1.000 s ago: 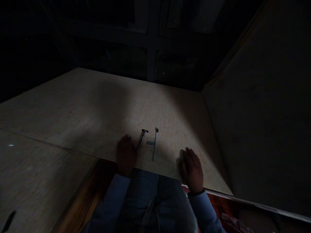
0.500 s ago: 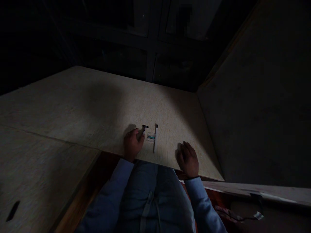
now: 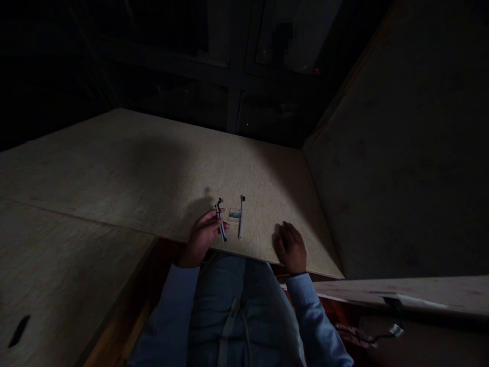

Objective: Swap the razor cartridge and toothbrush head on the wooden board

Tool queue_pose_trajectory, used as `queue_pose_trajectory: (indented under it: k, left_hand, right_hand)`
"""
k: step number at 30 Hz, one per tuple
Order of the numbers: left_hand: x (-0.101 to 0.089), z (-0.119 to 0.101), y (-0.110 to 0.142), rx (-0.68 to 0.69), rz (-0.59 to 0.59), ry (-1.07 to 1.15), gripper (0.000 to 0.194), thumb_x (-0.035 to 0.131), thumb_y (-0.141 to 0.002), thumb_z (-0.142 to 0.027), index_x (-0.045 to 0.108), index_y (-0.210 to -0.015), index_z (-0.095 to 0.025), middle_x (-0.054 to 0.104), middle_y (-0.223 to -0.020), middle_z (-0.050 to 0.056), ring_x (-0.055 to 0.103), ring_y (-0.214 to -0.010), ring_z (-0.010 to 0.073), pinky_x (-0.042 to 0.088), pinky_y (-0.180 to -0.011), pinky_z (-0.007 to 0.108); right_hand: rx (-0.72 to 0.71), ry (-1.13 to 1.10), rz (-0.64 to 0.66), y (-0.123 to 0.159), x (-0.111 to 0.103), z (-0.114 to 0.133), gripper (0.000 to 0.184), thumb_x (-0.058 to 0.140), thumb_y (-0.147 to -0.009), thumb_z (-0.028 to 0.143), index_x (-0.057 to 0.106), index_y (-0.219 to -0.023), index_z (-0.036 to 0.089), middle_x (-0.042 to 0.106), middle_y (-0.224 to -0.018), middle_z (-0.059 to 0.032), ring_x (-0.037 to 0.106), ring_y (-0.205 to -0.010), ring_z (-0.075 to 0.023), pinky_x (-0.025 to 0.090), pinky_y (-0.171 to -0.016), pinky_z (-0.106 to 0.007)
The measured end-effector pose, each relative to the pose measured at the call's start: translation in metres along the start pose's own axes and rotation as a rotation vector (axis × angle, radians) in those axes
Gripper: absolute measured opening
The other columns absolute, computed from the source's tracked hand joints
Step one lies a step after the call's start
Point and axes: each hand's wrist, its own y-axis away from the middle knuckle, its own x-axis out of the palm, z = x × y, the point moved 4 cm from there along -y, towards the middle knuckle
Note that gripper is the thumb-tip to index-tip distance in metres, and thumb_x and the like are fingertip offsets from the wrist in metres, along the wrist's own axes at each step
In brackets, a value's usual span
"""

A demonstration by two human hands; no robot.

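My left hand (image 3: 202,235) is closed around a razor (image 3: 221,224), a slim light-and-dark handle with its head pointing away from me. The razor is raised and tilted above the table near its front edge. Just right of it lies a small clear plastic case (image 3: 234,214) with a teal strip inside. Touching or nearly touching that case is a white toothbrush (image 3: 242,219) with a dark head at its far end. My right hand (image 3: 291,248) rests on the tabletop farther right, holding nothing, its fingers loosely bent and the thumb apart.
The pale tabletop (image 3: 206,153) stretches away to a dark window (image 3: 237,66). A tall panel (image 3: 397,153) rises along the right side. A seam and a dark slot (image 3: 19,331) mark the table surface at left. A cable (image 3: 382,336) lies low at right.
My left hand has turned over and lifted the razor, so its handle now shows. The case and toothbrush keep their places beside it. My right hand stays resting on the table.
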Motion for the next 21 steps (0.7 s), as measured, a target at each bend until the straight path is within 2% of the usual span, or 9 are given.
queue_pose_trajectory:
  k: [3,6,8,10,12,13,15,18,21]
  left_hand:
    - [0.008,0.002,0.017,-0.102,0.119,0.335,0.025,0.070,-0.069,-0.021,0.064,-0.093,-0.016,0.062,-0.082,0.001,0.063,-0.063,0.0141,0.048,-0.053,0.024]
    - [0.018,0.003,0.026,-0.142,0.206,0.431,0.017,0.064,-0.070,-0.018,0.063,-0.086,-0.016,0.060,-0.076,0.000,0.049,-0.047,0.0083,0.036,-0.042,0.020]
    - [0.027,0.003,0.031,-0.178,0.270,0.457,0.016,0.061,-0.072,-0.019,0.064,-0.087,-0.016,0.057,-0.069,0.000,0.041,-0.042,0.0068,0.032,-0.041,0.020]
    - [0.038,0.000,0.037,-0.217,0.319,0.499,0.017,0.060,-0.077,-0.025,0.066,-0.089,-0.015,0.053,-0.065,0.000,0.042,-0.045,0.0084,0.036,-0.045,0.021]
    - [0.047,-0.005,0.045,-0.252,0.350,0.537,0.027,0.057,-0.086,-0.036,0.068,-0.092,-0.013,0.050,-0.063,0.001,0.045,-0.051,0.0111,0.041,-0.051,0.024]
    - [0.051,-0.007,0.050,-0.273,0.362,0.546,0.032,0.054,-0.090,-0.041,0.069,-0.093,-0.012,0.049,-0.063,0.002,0.046,-0.053,0.0121,0.042,-0.054,0.025]
    - [0.058,-0.011,0.059,-0.315,0.377,0.545,0.038,0.048,-0.096,-0.043,0.069,-0.091,-0.012,0.047,-0.062,0.002,0.046,-0.055,0.0129,0.042,-0.056,0.026]
    - [0.063,-0.015,0.069,-0.361,0.394,0.528,0.040,0.043,-0.101,-0.039,0.068,-0.084,-0.012,0.043,-0.060,0.001,0.045,-0.056,0.0126,0.042,-0.058,0.025]
    - [0.067,-0.017,0.075,-0.365,0.413,0.499,0.040,0.045,-0.101,-0.039,0.066,-0.080,-0.013,0.042,-0.061,0.001,0.044,-0.057,0.0120,0.042,-0.060,0.025]
  right_hand:
    - [0.028,-0.044,0.005,-0.001,-0.001,0.000,0.041,0.052,-0.095,0.037,0.071,-0.121,0.013,0.066,-0.133,-0.0183,0.056,-0.129,-0.0328,0.046,-0.110,-0.054]
    - [0.086,-0.139,-0.007,-0.002,-0.003,-0.004,0.037,0.054,-0.092,0.038,0.075,-0.113,0.015,0.068,-0.130,-0.0164,0.057,-0.128,-0.0329,0.045,-0.110,-0.054]
    - [0.139,-0.259,-0.018,-0.003,-0.004,-0.006,0.035,0.056,-0.089,0.040,0.077,-0.105,0.018,0.071,-0.124,-0.0146,0.060,-0.125,-0.0327,0.046,-0.109,-0.054]
    - [0.251,-0.410,-0.050,-0.004,-0.006,-0.006,0.035,0.056,-0.087,0.043,0.077,-0.100,0.018,0.075,-0.116,-0.0140,0.066,-0.116,-0.0319,0.050,-0.103,-0.053]
    - [0.412,-0.545,-0.113,-0.004,-0.012,0.002,0.037,0.057,-0.087,0.045,0.076,-0.101,0.017,0.076,-0.109,-0.0140,0.070,-0.104,-0.0303,0.055,-0.096,-0.051]
    - [0.451,-0.588,-0.123,-0.005,-0.017,0.012,0.036,0.059,-0.086,0.045,0.075,-0.103,0.017,0.076,-0.109,-0.0142,0.070,-0.104,-0.0303,0.055,-0.095,-0.050]
    - [0.424,-0.671,-0.103,-0.012,-0.034,0.040,0.032,0.061,-0.088,0.042,0.075,-0.104,0.018,0.075,-0.114,-0.0131,0.067,-0.112,-0.0293,0.051,-0.101,-0.049]
    - [0.273,-0.898,0.086,-0.030,-0.063,0.091,0.028,0.066,-0.090,0.038,0.072,-0.113,0.022,0.075,-0.115,-0.0089,0.069,-0.107,-0.0236,0.052,-0.100,-0.042]
    - [0.111,-1.018,0.228,-0.048,-0.090,0.126,0.033,0.073,-0.088,0.032,0.070,-0.120,0.026,0.074,-0.116,-0.0058,0.068,-0.102,-0.0192,0.054,-0.095,-0.036]
